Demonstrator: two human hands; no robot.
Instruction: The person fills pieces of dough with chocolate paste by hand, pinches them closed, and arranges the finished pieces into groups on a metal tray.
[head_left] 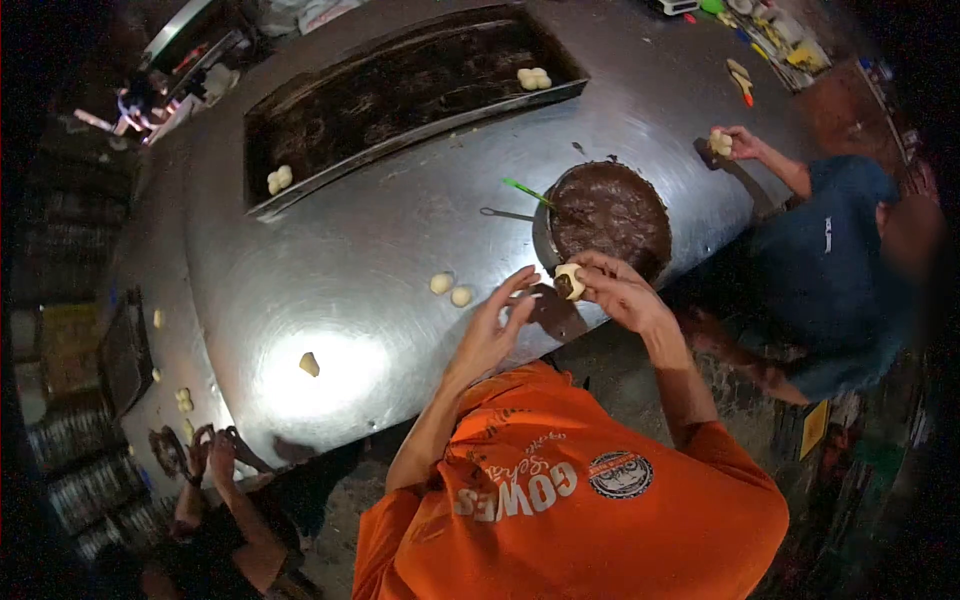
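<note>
A: What are we holding right now?

B: Our right hand (622, 290) is grasping a small dough ball (569, 281) with a dark filling showing in its open side. It sits just below the centre of the frame, at the near edge of the pan of dark filling (610, 215).

A: And our left hand (497, 325)?

B: It is released, fingers spread, just to the left of the dough ball. We cannot tell whether the fingertips touch it.

A: What is in the pan?

B: A dark brown paste, with a green-handled utensil (528, 191) leaning in from the left. The pan's own thin handle points left over the steel counter (350, 260).

A: What else lies on the counter?

B: Two plain dough pieces (450, 289) side by side, left of our hands, and a single piece (310, 364) further toward the lower left, near the bright glare. In the upper part of the frame we see a long dark tray (400, 90) with one pair of dough pieces (533, 78) at its right end and another (279, 179) at its left end.

A: Are others at work?

B: Yes. At the right, a person in a blue shirt (830, 260) holds a dough piece (720, 142) at the counter's edge. At the lower left, another person's hands (210, 455) are raised beside the counter.
</note>
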